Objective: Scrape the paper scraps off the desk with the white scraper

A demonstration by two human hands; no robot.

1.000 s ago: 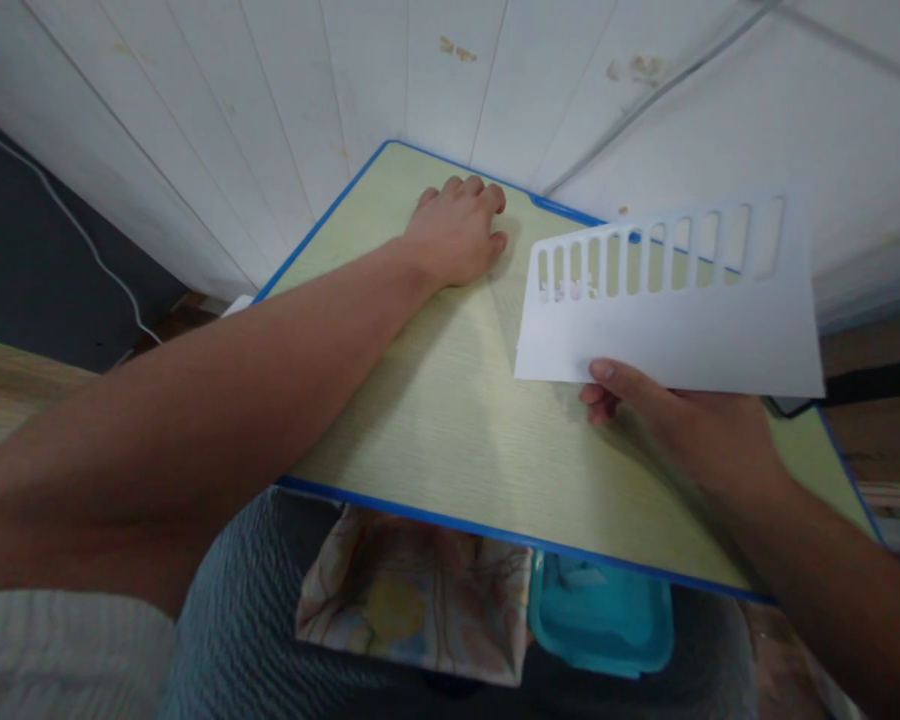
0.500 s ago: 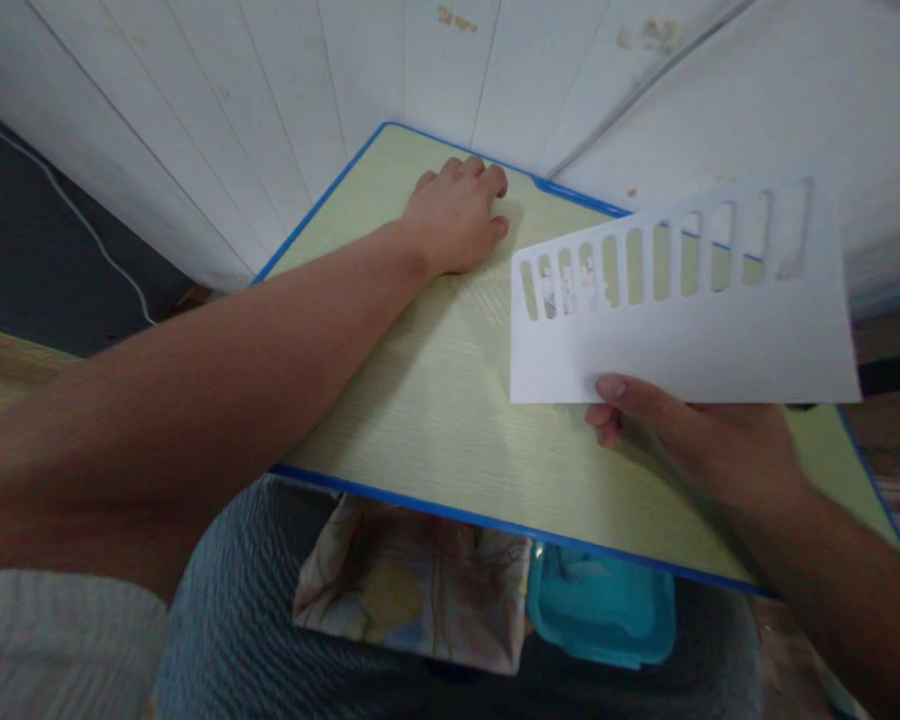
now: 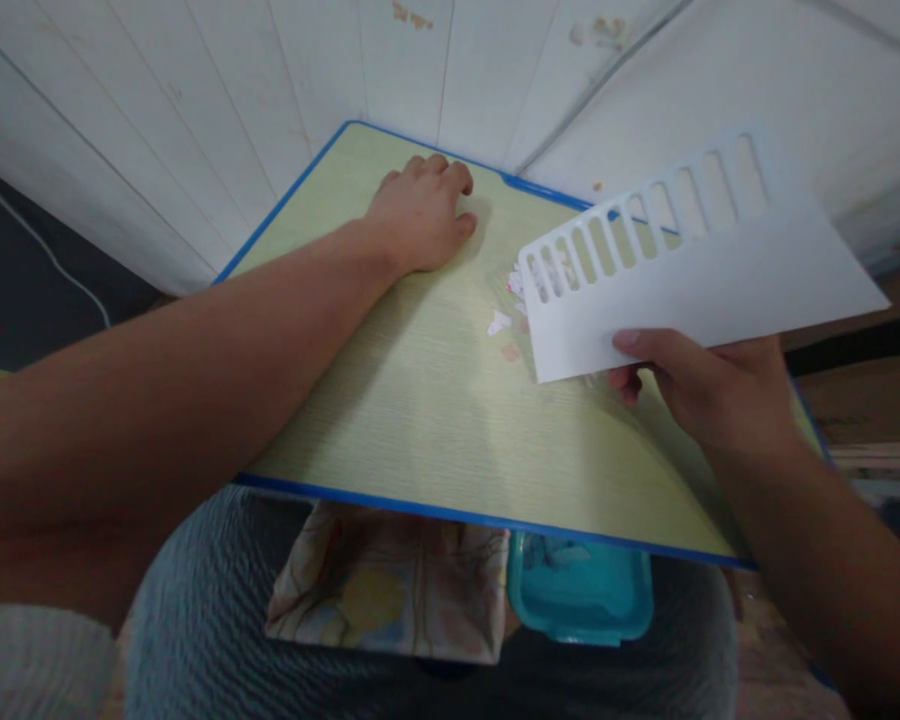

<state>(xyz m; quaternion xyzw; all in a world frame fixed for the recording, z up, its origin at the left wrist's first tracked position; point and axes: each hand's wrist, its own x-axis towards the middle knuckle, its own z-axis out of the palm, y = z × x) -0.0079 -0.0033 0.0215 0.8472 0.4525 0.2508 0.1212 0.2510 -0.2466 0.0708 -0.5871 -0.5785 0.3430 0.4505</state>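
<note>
A white card [image 3: 690, 290] with a row of long rounded slots along its upper edge is held up over the table, tilted up toward the right. My right hand [image 3: 720, 385] pinches its lower edge, thumb on the near face and fingers behind. On the table's left far part rests my left hand [image 3: 424, 215], palm down, fingers bent and thumb apart from them, with nothing visible in it. Small paper scraps [image 3: 499, 322] lie by the card's left end, some partly hidden behind it. Something clear is faintly visible around them.
The pale yellow-green table [image 3: 390, 410] has a blue rim and stands against a white plank wall [image 3: 307, 70]. Below its near edge, a patterned cloth [image 3: 390, 590] and a teal lidded container [image 3: 585, 595] sit at my lap. A cable [image 3: 607, 75] runs down the wall.
My right hand has turned the card so its right end points higher, and lifted it slightly. More scraps now show at its left end. My left hand stays at the same spot on the table.
</note>
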